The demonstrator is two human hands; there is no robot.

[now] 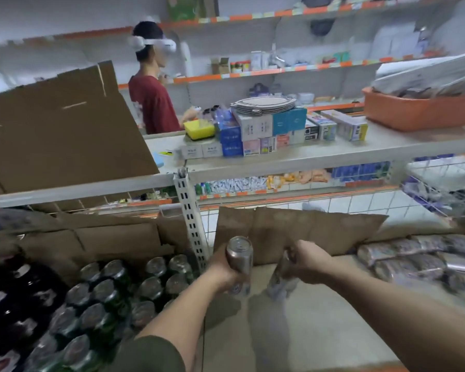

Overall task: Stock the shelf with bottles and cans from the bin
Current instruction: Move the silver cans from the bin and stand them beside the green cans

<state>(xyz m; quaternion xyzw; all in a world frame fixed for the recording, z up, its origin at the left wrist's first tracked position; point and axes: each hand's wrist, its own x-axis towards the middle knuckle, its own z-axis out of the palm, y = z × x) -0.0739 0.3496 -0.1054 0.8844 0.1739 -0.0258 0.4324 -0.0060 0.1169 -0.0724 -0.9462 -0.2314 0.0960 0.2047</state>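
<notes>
Your left hand (222, 273) is wrapping a silver can (239, 255) above the shelf (320, 331) | your right hand (310, 261) is clutching a blurred second container (281, 277) | both are likely handling rigid, smooth, slippery: grip mid-body, not the rim.

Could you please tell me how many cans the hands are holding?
2. A silver can stands upright in the left hand; a blurred can hangs tilted in the right hand. Neither seems to hide another.
</notes>
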